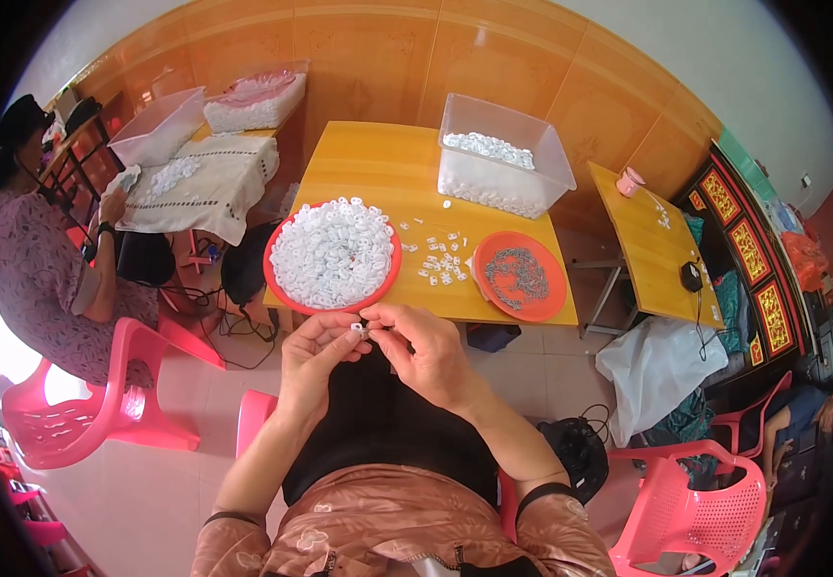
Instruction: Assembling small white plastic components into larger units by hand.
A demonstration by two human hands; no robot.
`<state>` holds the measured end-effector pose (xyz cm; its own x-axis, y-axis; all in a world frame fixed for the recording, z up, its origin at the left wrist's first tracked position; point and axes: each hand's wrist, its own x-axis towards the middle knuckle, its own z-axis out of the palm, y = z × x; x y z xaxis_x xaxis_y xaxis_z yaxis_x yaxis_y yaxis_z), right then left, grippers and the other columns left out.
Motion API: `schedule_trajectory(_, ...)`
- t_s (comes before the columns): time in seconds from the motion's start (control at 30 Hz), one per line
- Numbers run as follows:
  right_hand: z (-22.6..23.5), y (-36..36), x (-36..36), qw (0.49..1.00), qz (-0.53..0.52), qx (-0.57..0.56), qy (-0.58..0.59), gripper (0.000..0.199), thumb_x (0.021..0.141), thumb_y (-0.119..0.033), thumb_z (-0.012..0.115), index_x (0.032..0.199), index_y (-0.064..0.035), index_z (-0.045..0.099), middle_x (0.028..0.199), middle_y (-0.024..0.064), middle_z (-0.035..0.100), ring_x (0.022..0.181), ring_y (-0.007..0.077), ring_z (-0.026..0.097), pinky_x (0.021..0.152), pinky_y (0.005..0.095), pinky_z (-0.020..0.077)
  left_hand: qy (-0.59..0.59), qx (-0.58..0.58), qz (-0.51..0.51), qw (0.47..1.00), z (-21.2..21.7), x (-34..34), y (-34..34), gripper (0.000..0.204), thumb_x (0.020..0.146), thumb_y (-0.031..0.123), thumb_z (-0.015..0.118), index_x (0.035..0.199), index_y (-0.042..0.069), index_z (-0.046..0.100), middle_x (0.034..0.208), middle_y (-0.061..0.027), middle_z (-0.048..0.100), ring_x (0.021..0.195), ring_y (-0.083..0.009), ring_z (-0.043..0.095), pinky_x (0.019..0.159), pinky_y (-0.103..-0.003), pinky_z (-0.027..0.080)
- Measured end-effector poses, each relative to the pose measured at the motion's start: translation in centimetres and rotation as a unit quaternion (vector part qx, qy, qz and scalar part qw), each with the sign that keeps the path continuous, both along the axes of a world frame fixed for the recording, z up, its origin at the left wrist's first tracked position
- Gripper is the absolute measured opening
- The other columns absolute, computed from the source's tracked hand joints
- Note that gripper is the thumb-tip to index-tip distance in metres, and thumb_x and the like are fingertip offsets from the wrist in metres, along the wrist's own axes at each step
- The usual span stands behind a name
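Note:
Above my lap, just off the table's front edge, both hands meet fingertip to fingertip. My left hand point(315, 361) pinches a small white plastic piece point(358, 327) with a dark opening in it. The fingertips of my right hand point(426, 354) are closed against that piece; anything they grip is too small to make out. Just beyond my left hand, a red round basin point(269, 262) is heaped with similar white plastic pieces point(332, 252). To the right of it, a red-orange plate point(553, 288) bears a pile of small grey metal parts point(517, 276).
Loose white pieces point(443, 264) lie scattered on the yellow table point(368, 159) between basin and plate. A clear plastic bin point(493, 178) of white pieces stands at the back. On the left, a person point(51, 240) sits at another table. Pink chairs point(695, 510) flank me.

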<state>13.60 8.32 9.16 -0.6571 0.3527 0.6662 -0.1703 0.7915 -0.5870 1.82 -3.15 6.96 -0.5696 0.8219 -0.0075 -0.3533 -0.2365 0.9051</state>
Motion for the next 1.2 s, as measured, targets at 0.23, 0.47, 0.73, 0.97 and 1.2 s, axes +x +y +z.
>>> schedule_trajectory(0.23, -0.1, 0.0, 0.1, 1.000, 0.005, 0.000, 0.000, 0.026, 0.076, 0.005, 0.064, 0.101, -0.0017, 0.058, 0.083, 0.0094, 0.064, 0.074, 0.0206, 0.064, 0.063, 0.0291, 0.0512, 0.016, 0.003, 0.001, 1.000, -0.3, 0.0, 0.0, 0.018, 0.084, 0.003, 0.061, 0.101, -0.002, 0.059, 0.089, -0.0092, 0.066, 0.076, -0.0133, 0.064, 0.067, -0.022, 0.048)
schedule_trajectory(0.47, -0.4, 0.0, 0.0, 1.000, 0.013, -0.018, 0.004, 0.027, 0.077, 0.006, 0.063, 0.102, -0.0010, 0.057, 0.084, 0.0104, 0.063, 0.074, 0.0195, 0.064, 0.062, 0.0282, 0.0509, 0.079, 0.002, 0.015, 0.997, -0.1, 0.2, 0.0, 0.017, 0.085, 0.003, 0.061, 0.100, -0.002, 0.059, 0.087, -0.0068, 0.065, 0.075, -0.0109, 0.062, 0.067, -0.020, 0.047)
schedule_trajectory(0.73, -1.4, -0.2, -0.3, 0.995, 0.034, -0.091, 0.022, 0.022, 0.082, 0.006, 0.060, 0.098, 0.0010, 0.045, 0.083, 0.0103, 0.062, 0.070, 0.0123, 0.062, 0.058, 0.0235, 0.0488, 0.114, -0.004, 0.028, 0.993, -0.2, 0.5, 0.1, 0.016, 0.085, 0.001, 0.061, 0.100, -0.003, 0.060, 0.086, -0.0066, 0.065, 0.074, -0.0101, 0.062, 0.066, -0.019, 0.047)
schedule_trajectory(0.97, -1.1, -0.9, -0.2, 0.988, 0.028, -0.148, 0.038, 0.022, 0.081, 0.006, 0.060, 0.089, -0.0014, 0.041, 0.076, 0.0110, 0.060, 0.064, 0.0145, 0.061, 0.056, 0.0246, 0.0472, 0.126, -0.007, 0.052, 0.991, -0.9, 0.7, 0.2, 0.013, 0.084, 0.000, 0.062, 0.096, -0.004, 0.061, 0.083, -0.0080, 0.066, 0.070, -0.0115, 0.062, 0.064, -0.020, 0.048)
schedule_trajectory(1.2, -1.1, -1.2, -0.2, 0.984, 0.005, -0.175, 0.023, 0.026, 0.081, 0.003, 0.063, 0.085, -0.0025, 0.038, 0.077, 0.0120, 0.064, 0.063, 0.0109, 0.059, 0.056, 0.0235, 0.0471, 0.088, 0.007, 0.068, 0.994, -1.6, 0.9, 0.4, 0.010, 0.082, -0.002, 0.062, 0.092, -0.003, 0.063, 0.083, -0.0095, 0.066, 0.068, -0.0136, 0.064, 0.062, -0.023, 0.051)
